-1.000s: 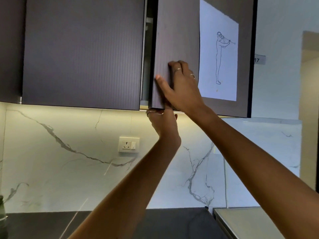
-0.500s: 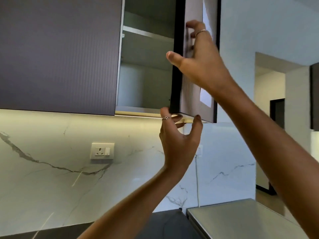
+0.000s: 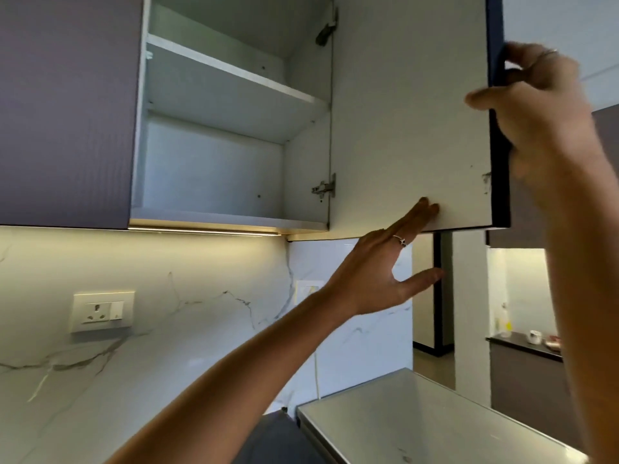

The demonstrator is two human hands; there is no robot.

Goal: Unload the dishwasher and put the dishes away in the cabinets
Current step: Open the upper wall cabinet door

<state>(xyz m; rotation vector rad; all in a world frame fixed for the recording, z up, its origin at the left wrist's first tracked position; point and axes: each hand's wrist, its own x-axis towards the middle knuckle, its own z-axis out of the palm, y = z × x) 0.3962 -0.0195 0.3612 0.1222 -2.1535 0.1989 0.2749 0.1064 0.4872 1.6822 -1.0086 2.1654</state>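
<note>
Cabinet door [image 3: 408, 112] swung wide, right hand [image 3: 542, 105] curled round its free edge, left hand [image 3: 378, 276] flat-fingered, tips touching the bottom edge. Shelves [image 3: 234, 75] bare, no dishes in view. Opening step looks done; next, she must let go and fetch dishes from the dishwasher, unseen here.

bare forearms, ring on left hand [image 3: 378, 266]

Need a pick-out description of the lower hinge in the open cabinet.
Start at the open wall cabinet above the marble backsplash, then follow its right wall to where the swung-out door joins it. The lower hinge is the small silver metal fitting just above the bottom shelf; the other hinge sits near the top edge.
</note>
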